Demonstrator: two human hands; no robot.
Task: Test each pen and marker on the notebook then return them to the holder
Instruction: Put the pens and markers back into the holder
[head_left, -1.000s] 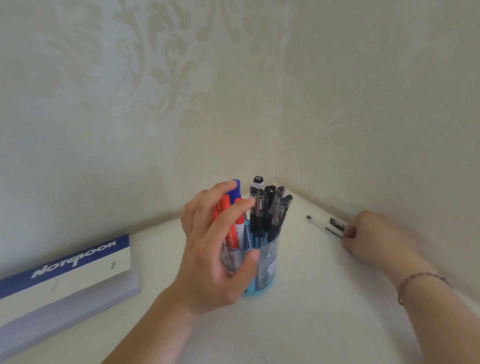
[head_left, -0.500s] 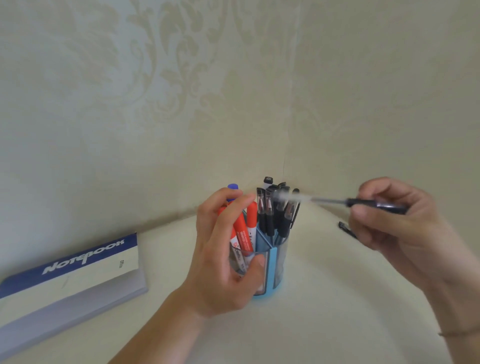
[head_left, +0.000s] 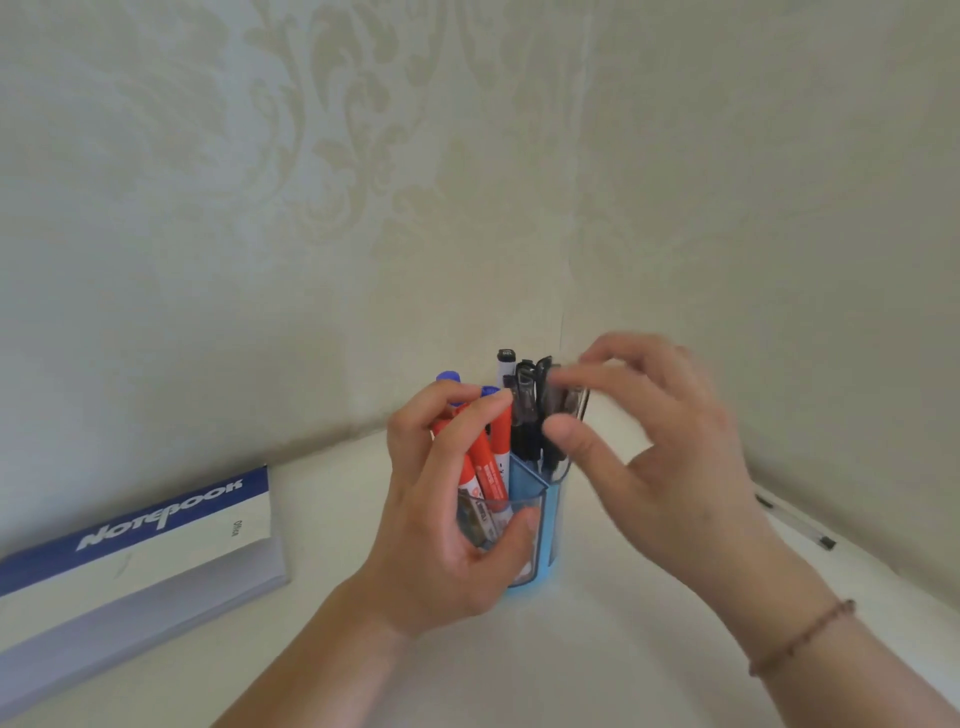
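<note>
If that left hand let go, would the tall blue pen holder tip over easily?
Probably fairly easily. The translucent blue plastic pen holder is tall and narrow, and its red markers and black pens stick out well above the rim, so it looks top-heavy. The left hand grips its side, likely for that reason. It looks stiff, not floppy.

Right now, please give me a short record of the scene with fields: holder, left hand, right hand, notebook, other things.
holder: blue holder, upright on the table, holds red markers and black pens
left hand: left hand grips the holder
right hand: right hand pinches a black pen at the holder's top
notebook: closed notebook, left of the holder
other: clear pen lies near the wall
</note>
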